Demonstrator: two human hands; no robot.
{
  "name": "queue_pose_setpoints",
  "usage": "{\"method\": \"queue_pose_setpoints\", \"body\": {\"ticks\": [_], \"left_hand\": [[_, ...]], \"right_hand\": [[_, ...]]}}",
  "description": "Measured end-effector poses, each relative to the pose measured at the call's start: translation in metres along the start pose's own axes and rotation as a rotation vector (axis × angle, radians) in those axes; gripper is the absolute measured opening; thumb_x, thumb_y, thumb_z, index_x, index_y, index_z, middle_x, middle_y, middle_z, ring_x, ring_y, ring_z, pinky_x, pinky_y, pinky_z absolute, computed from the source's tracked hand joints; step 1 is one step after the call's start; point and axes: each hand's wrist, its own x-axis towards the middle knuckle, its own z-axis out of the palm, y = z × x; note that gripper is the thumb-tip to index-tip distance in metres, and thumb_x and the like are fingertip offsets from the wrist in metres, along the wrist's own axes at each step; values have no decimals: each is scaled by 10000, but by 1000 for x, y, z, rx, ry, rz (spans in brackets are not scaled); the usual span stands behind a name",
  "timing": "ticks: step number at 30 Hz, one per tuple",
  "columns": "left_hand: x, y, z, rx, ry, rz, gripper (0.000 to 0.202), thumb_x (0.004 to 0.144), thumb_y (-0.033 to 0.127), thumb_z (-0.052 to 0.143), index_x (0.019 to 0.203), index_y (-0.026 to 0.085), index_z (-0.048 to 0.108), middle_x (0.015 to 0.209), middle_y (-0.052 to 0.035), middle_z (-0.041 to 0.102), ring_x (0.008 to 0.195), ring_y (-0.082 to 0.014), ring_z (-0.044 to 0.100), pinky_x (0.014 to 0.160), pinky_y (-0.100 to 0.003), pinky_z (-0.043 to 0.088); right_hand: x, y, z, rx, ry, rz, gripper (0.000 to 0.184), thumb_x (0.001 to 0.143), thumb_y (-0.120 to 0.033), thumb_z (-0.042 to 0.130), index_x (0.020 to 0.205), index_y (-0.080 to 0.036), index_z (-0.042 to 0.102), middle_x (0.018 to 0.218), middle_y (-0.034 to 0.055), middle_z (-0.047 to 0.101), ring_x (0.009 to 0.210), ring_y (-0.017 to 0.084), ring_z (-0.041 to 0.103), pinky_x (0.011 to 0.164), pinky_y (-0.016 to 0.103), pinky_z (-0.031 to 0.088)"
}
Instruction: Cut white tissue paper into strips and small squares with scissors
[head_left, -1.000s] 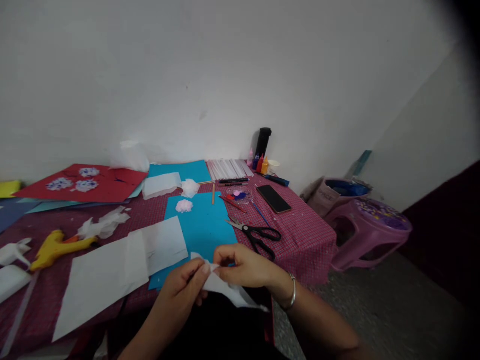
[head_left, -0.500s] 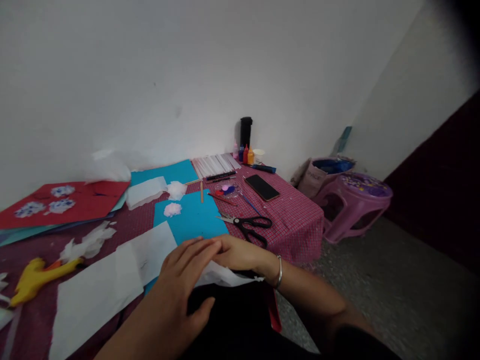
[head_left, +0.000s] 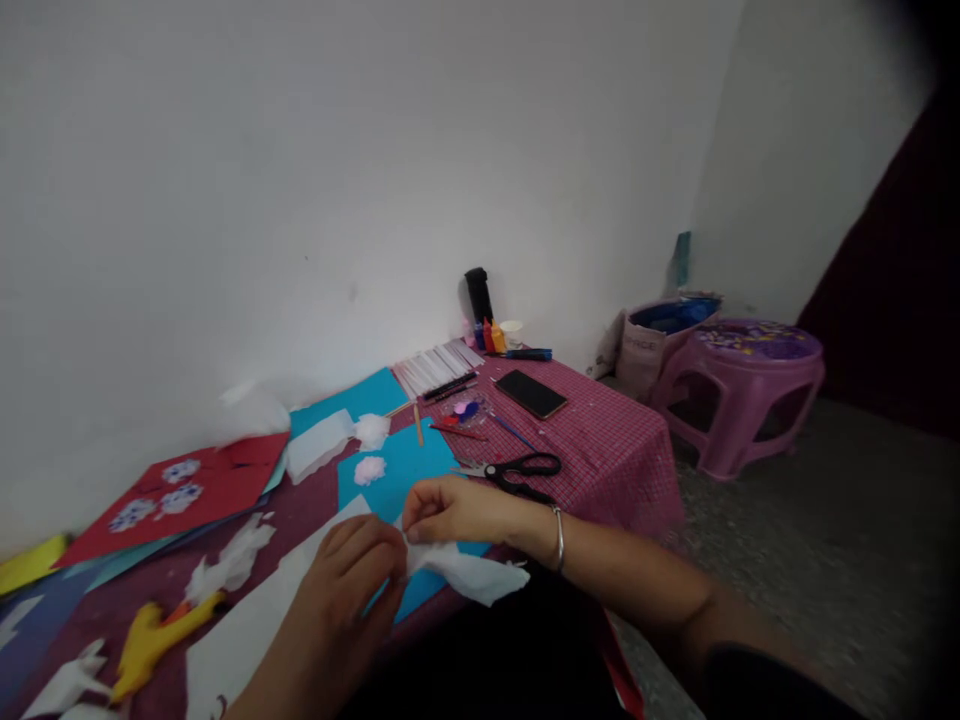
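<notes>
Both my hands meet over the near edge of a low table covered in a pink checked cloth (head_left: 615, 450). My left hand (head_left: 349, 585) and my right hand (head_left: 457, 510) pinch the same piece of white tissue paper (head_left: 469, 575), fingers closed on it, and the rest of it hangs toward my lap. A bangle sits on my right wrist. Under the hands lies a blue sheet (head_left: 409, 465) with a small pinkish tissue ball (head_left: 369, 468) on it. Black-handled scissors (head_left: 517, 470) lie just beyond my right hand.
White paper sheets (head_left: 247, 630), a yellow glue gun (head_left: 154, 640), a red card with tissue flowers (head_left: 187, 490), a phone (head_left: 534, 393), paint bottles (head_left: 489, 335) and a black flask (head_left: 476, 293) are on the table. A pink stool (head_left: 742, 390) and a bin stand to the right.
My left hand went from lying spread and flat over the paper to pinching it again beside my right hand. The view has swung and tilted to the left.
</notes>
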Motion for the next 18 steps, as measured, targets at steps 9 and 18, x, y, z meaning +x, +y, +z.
{"method": "queue_pose_setpoints", "body": {"ticks": [9,18], "left_hand": [[-23,-35,-4,-590,405,-657,99,761,257,691,820,205,631,770,-4,693,733,-161,654,654,-224,518],[-18,-50,5,-667,469,-773,173,695,328,724,710,180,636,645,14,629,636,-149,577,578,-210,441]], "right_hand": [[5,-38,7,-145,-137,-299,328,777,-154,610,1104,-167,603,1020,32,599,893,138,560,799,264,430],[22,-13,23,87,89,-380,322,715,-445,721,854,-157,682,894,56,652,821,184,608,780,329,477]]}}
